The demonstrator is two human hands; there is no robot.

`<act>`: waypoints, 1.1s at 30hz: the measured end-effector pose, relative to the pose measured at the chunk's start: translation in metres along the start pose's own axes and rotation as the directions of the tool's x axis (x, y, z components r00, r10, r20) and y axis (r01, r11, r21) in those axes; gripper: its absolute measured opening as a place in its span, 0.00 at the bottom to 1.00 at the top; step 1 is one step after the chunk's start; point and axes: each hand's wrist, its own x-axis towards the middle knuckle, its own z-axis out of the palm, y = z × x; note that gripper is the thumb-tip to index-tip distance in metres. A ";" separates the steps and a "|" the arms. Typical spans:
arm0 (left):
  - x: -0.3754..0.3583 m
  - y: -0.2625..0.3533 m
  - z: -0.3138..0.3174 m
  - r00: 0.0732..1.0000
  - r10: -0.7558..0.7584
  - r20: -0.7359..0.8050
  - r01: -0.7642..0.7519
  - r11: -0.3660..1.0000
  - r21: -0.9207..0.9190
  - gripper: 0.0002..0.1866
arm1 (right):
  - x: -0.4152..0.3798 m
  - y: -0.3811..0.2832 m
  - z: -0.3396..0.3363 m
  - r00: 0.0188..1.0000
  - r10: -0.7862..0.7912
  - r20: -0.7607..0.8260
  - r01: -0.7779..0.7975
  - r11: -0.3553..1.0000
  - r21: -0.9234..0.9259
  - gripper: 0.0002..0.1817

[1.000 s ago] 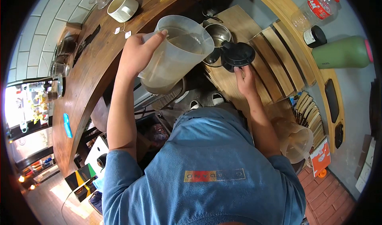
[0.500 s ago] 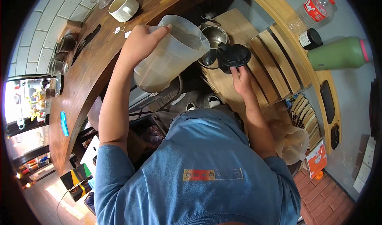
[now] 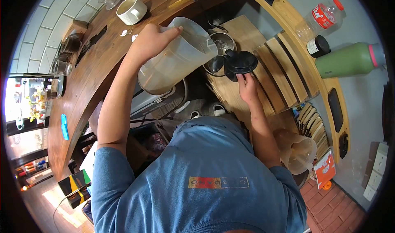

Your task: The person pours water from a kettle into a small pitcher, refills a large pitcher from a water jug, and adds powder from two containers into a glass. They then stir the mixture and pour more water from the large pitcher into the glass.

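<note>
My left hand (image 3: 153,43) is closed on a large translucent plastic pitcher (image 3: 175,62), thumb over its rim. The pitcher is tilted, its mouth toward a metal kettle (image 3: 222,41) standing open on the wooden surface. Whether any liquid is coming out cannot be made out. My right hand (image 3: 248,88) is closed on a black kettle lid (image 3: 242,63), fingers beneath it, beside the kettle's black handle. The lid partly hides the kettle's near side.
A white mug (image 3: 131,11) with tea tags hanging out stands on the curved wooden counter (image 3: 88,78). At right, a shelf holds a plastic bottle (image 3: 323,17), a dark jar (image 3: 318,46) and a green flask (image 3: 349,60). Another translucent jug (image 3: 298,150) is near my right elbow.
The view has shifted slightly. Both hands keep their grips, the pitcher still tilted by the kettle. The kettle lid has turned a little and sits slightly lower in view.
</note>
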 end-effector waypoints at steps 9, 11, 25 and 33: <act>0.006 -0.004 0.001 1.000 0.021 0.012 -0.021 1.000 -0.002 0.32 | -0.001 0.004 0.001 1.000 0.006 -0.004 -0.006 1.000 0.002 0.17; 0.004 0.000 -0.001 0.999 0.028 0.016 -0.028 1.000 0.013 0.32 | -0.001 0.015 0.005 1.000 0.013 -0.003 -0.013 0.999 0.034 0.17; -0.001 0.011 -0.007 0.998 0.044 0.037 -0.047 0.996 0.070 0.31 | -0.001 0.009 0.001 0.999 0.047 0.018 -0.047 0.999 0.009 0.18; 0.004 0.011 -0.009 0.996 0.043 0.078 -0.046 0.998 0.041 0.32 | -0.001 0.009 0.002 0.999 0.048 0.021 -0.049 0.998 0.033 0.19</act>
